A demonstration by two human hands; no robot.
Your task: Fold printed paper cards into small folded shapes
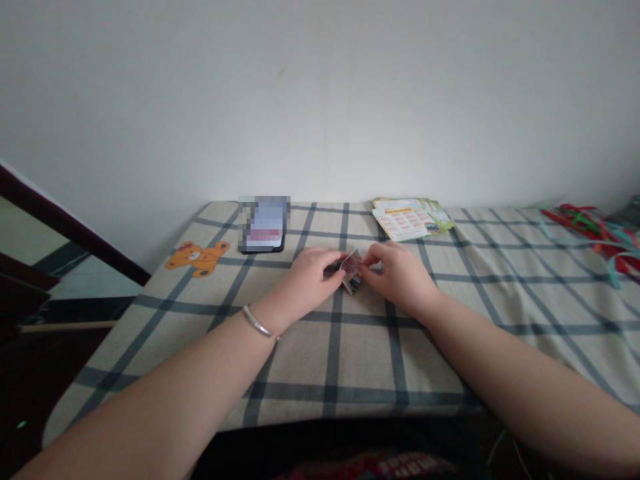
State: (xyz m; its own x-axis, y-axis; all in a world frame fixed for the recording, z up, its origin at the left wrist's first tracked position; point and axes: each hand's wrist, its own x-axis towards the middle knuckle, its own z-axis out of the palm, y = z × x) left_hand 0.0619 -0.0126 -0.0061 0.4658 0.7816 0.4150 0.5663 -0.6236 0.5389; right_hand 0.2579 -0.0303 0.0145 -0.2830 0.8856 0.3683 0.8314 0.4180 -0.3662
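Note:
A small folded piece of printed paper (352, 272) stands between my two hands, just above the checked tablecloth. My left hand (320, 270) pinches its left edge between thumb and fingers; a silver bangle circles that wrist. On the other side, my right hand (395, 272) grips the paper's right edge with thumb and forefinger. The paper comes to a point at the top and shows dark print near its lower end. Part of it is covered by my fingertips.
A phone (265, 227) with a blurred screen lies at the back left, near a bear picture (197, 259) on the cloth. Printed leaflets (407, 220) are stacked behind my right hand. Red, green and pale blue ribbons (595, 233) lie far right. A wall borders the table's back.

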